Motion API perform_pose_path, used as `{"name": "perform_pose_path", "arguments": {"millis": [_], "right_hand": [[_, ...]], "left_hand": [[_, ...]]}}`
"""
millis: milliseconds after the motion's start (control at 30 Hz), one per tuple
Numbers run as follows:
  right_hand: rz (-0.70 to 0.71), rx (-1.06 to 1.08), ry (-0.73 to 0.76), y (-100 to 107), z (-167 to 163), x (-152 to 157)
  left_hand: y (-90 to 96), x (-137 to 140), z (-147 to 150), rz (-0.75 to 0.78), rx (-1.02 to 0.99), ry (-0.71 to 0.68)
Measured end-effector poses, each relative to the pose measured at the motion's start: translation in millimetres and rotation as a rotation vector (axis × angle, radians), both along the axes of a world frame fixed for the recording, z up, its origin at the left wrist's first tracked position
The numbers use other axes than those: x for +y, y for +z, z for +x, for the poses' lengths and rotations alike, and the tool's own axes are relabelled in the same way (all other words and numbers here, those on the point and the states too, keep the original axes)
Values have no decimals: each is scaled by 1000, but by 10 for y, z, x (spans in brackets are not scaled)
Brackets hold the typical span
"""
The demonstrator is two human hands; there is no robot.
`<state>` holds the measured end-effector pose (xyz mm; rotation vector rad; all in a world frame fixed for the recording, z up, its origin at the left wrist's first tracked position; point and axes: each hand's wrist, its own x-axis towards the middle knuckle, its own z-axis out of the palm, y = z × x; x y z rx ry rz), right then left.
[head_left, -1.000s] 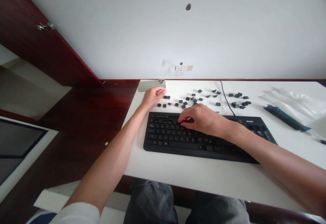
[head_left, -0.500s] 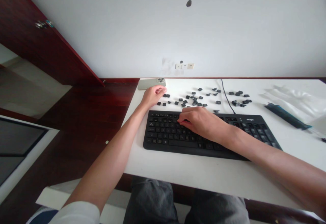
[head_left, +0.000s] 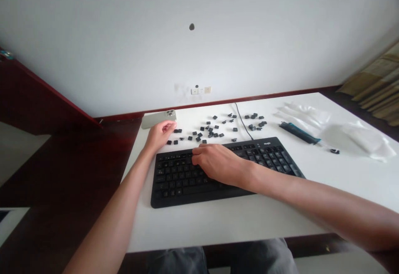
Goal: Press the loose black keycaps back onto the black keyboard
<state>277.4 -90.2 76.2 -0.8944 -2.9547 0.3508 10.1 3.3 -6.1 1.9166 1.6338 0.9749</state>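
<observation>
My right hand [head_left: 218,164] lies over the upper middle of a black keyboard [head_left: 199,190], its fingers bunched together and touching the keys. The fingertips are partly hidden, and whatever is between them cannot be made out. Beyond the keyboard's top left corner, my left hand [head_left: 161,135] rests on the table with fingers curled in and thumb against them. If it pinches anything, that is too small to see. Loose black keycaps [head_left: 211,134] lie scattered behind the keyboard, several close to my left hand. A phone [head_left: 153,119] lies face down just behind that hand.
The keyboard's cable [head_left: 243,121] runs back across the white table [head_left: 212,228]. To the right are a black and teal long item [head_left: 299,132], a small black piece [head_left: 334,151] and crumpled clear plastic [head_left: 307,115]. A wall with sockets [head_left: 201,91] stands behind the table.
The view has swung to the right, so everything sits further left and a curtain shows at right. Both hands keep about the same places at the keyboard and near the phone.
</observation>
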Motion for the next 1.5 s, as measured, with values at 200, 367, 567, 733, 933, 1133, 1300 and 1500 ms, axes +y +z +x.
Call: {"name": "perform_pose_path", "arguments": {"millis": [200,367,567,733,933,1133,1300,1500], "right_hand": [[-191,208,49,105,280,475],[107,139,-429,204,893,1088],[37,16,-573,46,1413,1477],[10,18,-549,-99,1420,1546],[2,36,-490,-250,1425,1624],[-15,43,-512,-251,1437,1626],[36,38,-540,-71,1331,1494],[32,235,-329,53,697,991]], "left_hand": [[81,-25,27,-43,-4,7],[110,-35,41,-28,-17,7],[48,-6,3,-19,-28,-7],[29,6,-10,-20,-50,-25],[29,5,-7,-28,-56,-20],[40,-5,-3,-13,-49,-43],[14,2,-8,0,-44,-38],[13,-3,11,20,-48,-17]]}}
